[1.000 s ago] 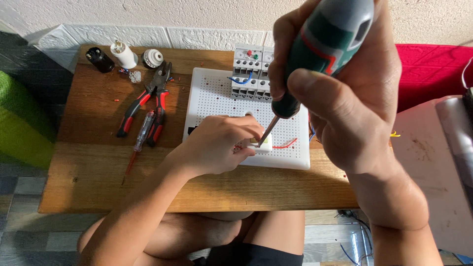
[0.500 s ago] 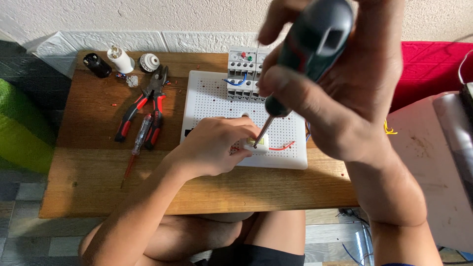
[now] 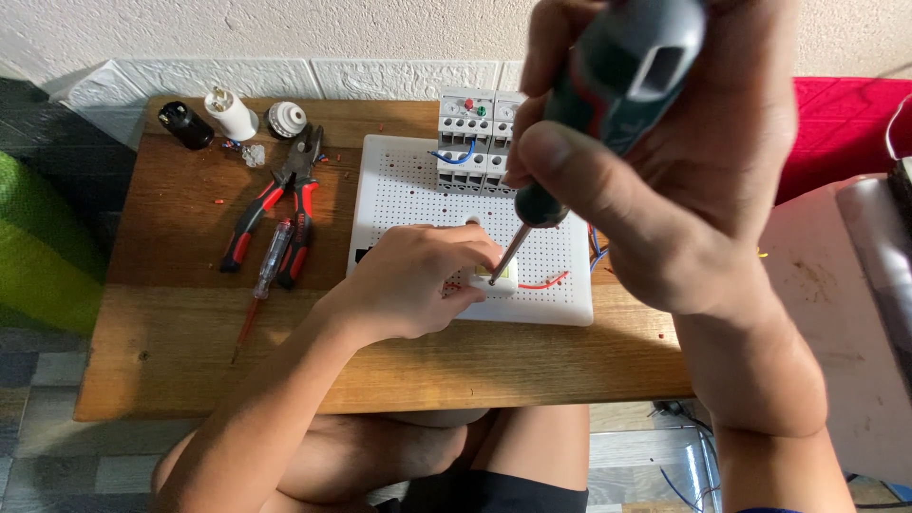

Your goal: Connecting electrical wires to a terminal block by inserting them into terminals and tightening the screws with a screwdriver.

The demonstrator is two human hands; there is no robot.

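My right hand (image 3: 684,180) grips a dark green and red screwdriver (image 3: 608,90) upright, close to the camera; its metal tip touches a small white component (image 3: 499,281) on the white perforated board (image 3: 418,195). My left hand (image 3: 413,280) rests on the board and pinches that component in place. A red wire (image 3: 546,282) curves out to the component's right. Grey circuit breakers (image 3: 470,138) with a blue wire stand at the board's far edge.
The board lies on a low wooden table (image 3: 180,332). Red-handled pliers (image 3: 275,204) and a clear tester screwdriver (image 3: 261,280) lie to the left. A black holder (image 3: 185,123), white holder (image 3: 231,114) and round fitting (image 3: 286,119) sit at the back left. Red fabric (image 3: 841,123) is right.
The view has shifted slightly and my right hand with the screwdriver has come closer to the camera. The tip stays on the white component, and my left hand keeps holding it.
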